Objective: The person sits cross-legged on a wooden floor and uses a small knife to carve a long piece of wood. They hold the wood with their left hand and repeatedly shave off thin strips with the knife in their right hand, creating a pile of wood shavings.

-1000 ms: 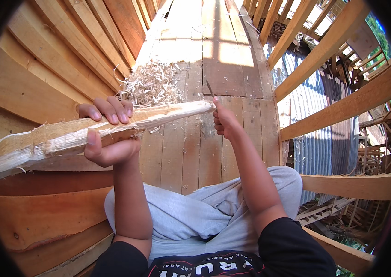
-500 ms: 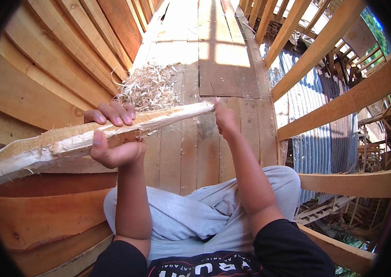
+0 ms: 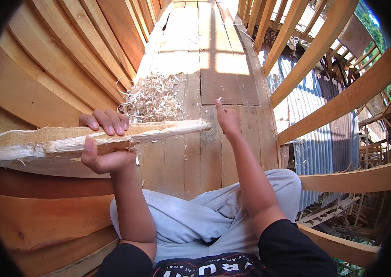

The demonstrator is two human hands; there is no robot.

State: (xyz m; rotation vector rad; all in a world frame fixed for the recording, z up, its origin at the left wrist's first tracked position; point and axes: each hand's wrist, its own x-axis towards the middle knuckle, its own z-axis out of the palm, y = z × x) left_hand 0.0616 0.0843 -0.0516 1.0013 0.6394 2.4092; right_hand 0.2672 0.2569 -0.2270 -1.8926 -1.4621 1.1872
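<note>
A long pale piece of wood [image 3: 158,129], rough and partly shaved, runs from the left edge toward the middle and tapers to a narrow end. My left hand [image 3: 105,159] is closed around it from below, thumb on the near side and fingers curled over the far side. Thin slivers hang from the wood close to that hand. My right hand [image 3: 228,121] is closed just beyond the narrow end, apart from it, thumb raised. A small whitish bit shows at the thumb tip; what the fingers hold is hidden.
Curly wood shavings [image 3: 154,99] are heaped on the plank floor [image 3: 195,157] ahead. Wooden boards [image 3: 43,87] line the left side. On the right stands a slatted wooden railing [image 3: 343,119], with corrugated metal sheets [image 3: 315,138] beyond. My crossed legs [image 3: 181,214] lie below the hands.
The wood's narrow end has dropped nearer to me and swung away from my right hand, leaving a gap. My left hand has shifted slightly left, still gripping the wood.
</note>
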